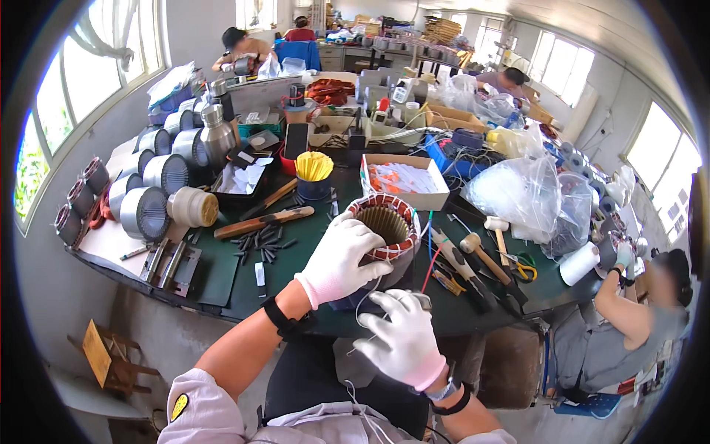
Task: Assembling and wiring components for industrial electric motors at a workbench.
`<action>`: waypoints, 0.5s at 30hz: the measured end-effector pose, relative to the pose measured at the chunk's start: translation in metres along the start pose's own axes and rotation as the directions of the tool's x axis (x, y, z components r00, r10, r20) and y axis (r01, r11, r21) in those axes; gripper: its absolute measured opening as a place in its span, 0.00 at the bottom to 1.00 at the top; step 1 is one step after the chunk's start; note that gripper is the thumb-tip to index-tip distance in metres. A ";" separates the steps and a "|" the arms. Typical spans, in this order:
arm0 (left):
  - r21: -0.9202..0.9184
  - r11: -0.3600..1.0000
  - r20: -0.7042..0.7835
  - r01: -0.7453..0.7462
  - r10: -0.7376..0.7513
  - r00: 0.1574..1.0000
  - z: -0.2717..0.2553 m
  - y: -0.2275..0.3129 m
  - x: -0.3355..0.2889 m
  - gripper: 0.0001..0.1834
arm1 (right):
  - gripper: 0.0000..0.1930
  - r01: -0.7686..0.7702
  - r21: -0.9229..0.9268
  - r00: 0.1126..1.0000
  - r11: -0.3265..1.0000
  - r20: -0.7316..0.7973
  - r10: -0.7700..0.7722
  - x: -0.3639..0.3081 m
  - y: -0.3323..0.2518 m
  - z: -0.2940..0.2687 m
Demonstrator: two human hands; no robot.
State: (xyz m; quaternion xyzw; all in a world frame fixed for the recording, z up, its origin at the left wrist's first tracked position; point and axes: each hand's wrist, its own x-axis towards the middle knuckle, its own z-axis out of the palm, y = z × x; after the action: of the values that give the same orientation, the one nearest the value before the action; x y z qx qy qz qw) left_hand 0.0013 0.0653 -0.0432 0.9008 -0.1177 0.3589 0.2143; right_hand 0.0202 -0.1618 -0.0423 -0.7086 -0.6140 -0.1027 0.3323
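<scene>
A round motor stator (384, 226) with copper windings and a ribbed bore stands at the near edge of the dark green table (296, 251). My left hand (339, 259), in a white glove, rests on its near rim and grips it. My right hand (403, 337), also gloved, is just below the table edge, pinching a thin white cord (360, 303) that runs up to the stator.
Wooden mallets (481, 248), pliers and scissors (523, 268) lie right of the stator. A cardboard box (403, 181), a cup of yellow sticks (314, 174), wooden sticks and several finished stators (144, 211) sit behind and left. A person sits at the right; others work at the back.
</scene>
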 end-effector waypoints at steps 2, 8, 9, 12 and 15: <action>0.063 0.997 -0.013 0.052 -0.051 0.999 0.005 0.005 0.004 0.17 | 0.20 -0.028 -0.096 1.000 0.995 0.005 0.029 -0.011 -0.008 -0.008; 0.036 0.998 -0.046 0.052 -0.050 0.998 0.006 -0.003 0.004 0.13 | 0.11 -0.252 0.079 0.950 0.965 -0.169 0.262 -0.021 0.013 -0.034; 0.024 0.999 -0.033 0.043 -0.042 0.999 0.005 -0.005 0.004 0.13 | 0.10 -0.344 0.163 0.920 0.925 -0.138 0.367 -0.022 0.020 -0.033; -0.013 0.999 0.035 0.030 -0.030 0.999 -0.001 -0.015 0.008 0.15 | 0.09 -0.303 0.132 0.906 0.944 -0.269 0.328 -0.013 0.046 -0.021; -0.035 0.999 0.148 0.035 -0.029 0.989 -0.009 -0.013 0.010 0.20 | 0.07 -0.370 0.041 0.855 0.928 -0.376 0.357 0.006 0.056 -0.015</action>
State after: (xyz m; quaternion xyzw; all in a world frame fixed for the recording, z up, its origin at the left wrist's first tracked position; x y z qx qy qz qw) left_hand 0.0080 0.0805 -0.0347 0.9225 -0.1255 0.2855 0.2276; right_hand 0.0783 -0.1674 -0.0471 -0.7839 -0.3919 -0.1824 0.4458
